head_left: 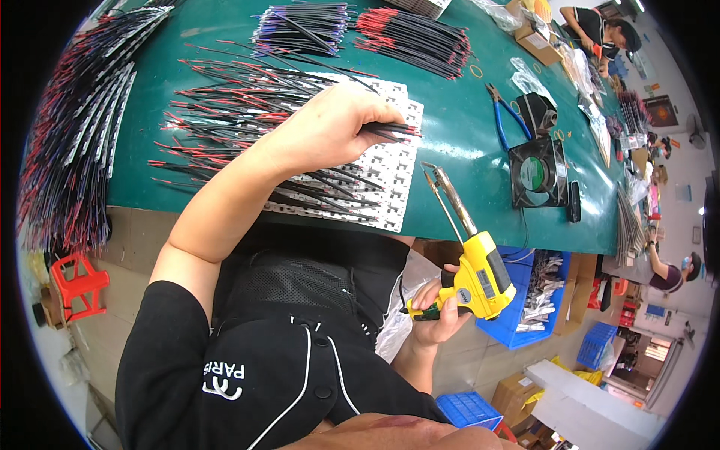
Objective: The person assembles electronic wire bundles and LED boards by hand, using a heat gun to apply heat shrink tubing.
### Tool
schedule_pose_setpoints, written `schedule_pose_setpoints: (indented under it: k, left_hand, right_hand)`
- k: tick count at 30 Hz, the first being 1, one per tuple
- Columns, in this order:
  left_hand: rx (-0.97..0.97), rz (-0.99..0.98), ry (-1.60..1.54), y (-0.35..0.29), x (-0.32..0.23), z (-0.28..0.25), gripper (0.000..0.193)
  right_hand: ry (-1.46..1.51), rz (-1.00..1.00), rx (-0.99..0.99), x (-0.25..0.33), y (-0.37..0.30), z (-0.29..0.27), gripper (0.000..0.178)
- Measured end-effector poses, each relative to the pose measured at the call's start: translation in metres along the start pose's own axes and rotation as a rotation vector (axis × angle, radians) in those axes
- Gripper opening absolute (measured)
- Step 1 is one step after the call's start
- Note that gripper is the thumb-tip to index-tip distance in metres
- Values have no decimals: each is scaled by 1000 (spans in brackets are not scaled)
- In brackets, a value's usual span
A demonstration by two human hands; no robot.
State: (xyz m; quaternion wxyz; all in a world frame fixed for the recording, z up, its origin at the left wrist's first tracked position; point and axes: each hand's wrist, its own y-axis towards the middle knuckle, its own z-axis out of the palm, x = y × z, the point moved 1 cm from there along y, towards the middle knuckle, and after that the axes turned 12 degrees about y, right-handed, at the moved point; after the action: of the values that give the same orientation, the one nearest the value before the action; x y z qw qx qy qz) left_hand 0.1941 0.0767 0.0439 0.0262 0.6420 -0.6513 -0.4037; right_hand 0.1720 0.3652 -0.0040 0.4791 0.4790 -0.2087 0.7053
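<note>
Table [456,112] beneath the white board [396,196]; yellow soldering gun [480,276] right of the board, right hand [439,312] closed round its handle. Black wires [391,130] over the board's right part, pinched in the left hand [341,120].

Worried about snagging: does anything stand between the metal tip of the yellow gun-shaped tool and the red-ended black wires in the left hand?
Nothing visible. Between the metal tip and the black wires in the left hand, only the white slotted board and green tabletop show; depth is hard to judge.
</note>
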Motion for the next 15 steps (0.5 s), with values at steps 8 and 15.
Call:
schedule_pose_setpoints:
  k: [8, 15]
  left_hand:
    - [219, -96, 38, -6, 2, 11, 23]
    - [245, -99, 82, -9, 4, 18, 20]
  right_hand:
    - [0, -21, 1, 0, -2, 2, 48]
    - [-13, 15, -2, -3, -5, 2, 48]
